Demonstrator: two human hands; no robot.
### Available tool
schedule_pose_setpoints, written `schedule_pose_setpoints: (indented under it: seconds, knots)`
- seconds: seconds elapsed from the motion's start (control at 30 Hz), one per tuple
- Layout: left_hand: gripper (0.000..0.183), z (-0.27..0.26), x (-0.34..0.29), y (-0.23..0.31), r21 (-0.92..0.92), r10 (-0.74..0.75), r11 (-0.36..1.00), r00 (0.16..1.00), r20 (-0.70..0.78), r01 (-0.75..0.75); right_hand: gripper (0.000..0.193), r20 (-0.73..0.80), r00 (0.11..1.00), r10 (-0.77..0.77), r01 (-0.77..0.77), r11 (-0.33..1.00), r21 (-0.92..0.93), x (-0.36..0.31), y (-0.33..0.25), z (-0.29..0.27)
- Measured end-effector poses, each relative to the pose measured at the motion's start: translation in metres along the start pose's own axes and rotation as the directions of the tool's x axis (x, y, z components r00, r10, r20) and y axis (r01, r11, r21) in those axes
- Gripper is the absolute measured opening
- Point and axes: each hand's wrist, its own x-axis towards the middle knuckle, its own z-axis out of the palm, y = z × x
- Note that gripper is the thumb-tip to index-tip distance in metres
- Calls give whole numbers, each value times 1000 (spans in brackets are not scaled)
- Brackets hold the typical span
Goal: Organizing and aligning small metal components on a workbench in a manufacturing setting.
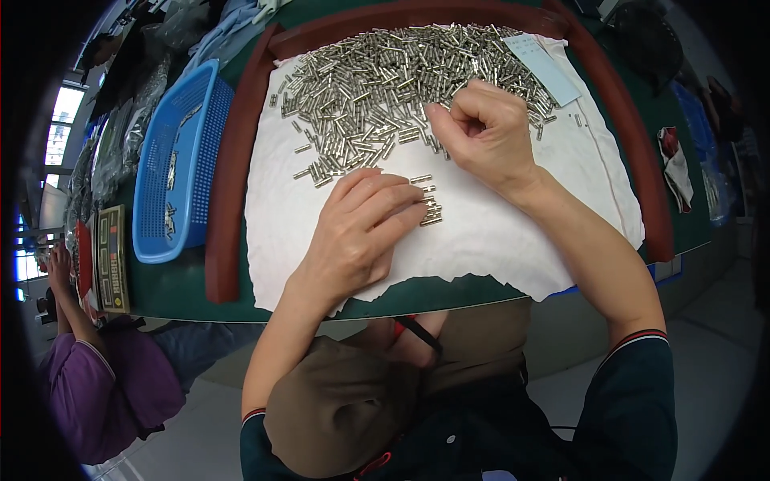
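Observation:
A big heap of small shiny metal pins (385, 72) covers the far part of a white cloth (321, 248). My left hand (361, 216) rests on the cloth in front of it, fingers stretched together and slightly bent. Their tips touch a short row of metal pins (431, 210) lying side by side. My right hand (489, 132) hovers at the heap's near right edge, with its fingers curled in and the thumb extended alongside. Whatever might be inside those curled fingers is hidden.
A dark red wooden frame (233, 192) borders the cloth on the left, back and right. Left of it stands a blue plastic basket (192, 216) with a few metal parts. A pale blue paper slip (545, 70) lies at the back right. Another person (112, 385) sits at the far left.

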Motion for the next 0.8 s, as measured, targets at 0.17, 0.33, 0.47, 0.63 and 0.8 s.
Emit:
schedule_pose_setpoints:
  seconds: [0.17,0.33,0.47,0.63,0.8]
  knots:
    - [42,8,7,-3,124,-120,984,989,-89,130,33,-3,1000,7,-7,1000,15,1,1,1]
    - [37,7,6,0,117,-73,990,997,-5,73,33,12,1000,19,-20,1000,17,1,1,1]
    - [33,5,3,1,84,-24,996,1000,2,24,33,13,1000,28,-28,1000,13,0,1,1]
    - [30,2,1,3,91,15,996,1000,27,-17,33,28,999,45,-46,999,19,0,1,1]
    - [26,2,1,3,76,49,996,999,20,-51,33,34,998,59,-60,998,17,-1,3,2]
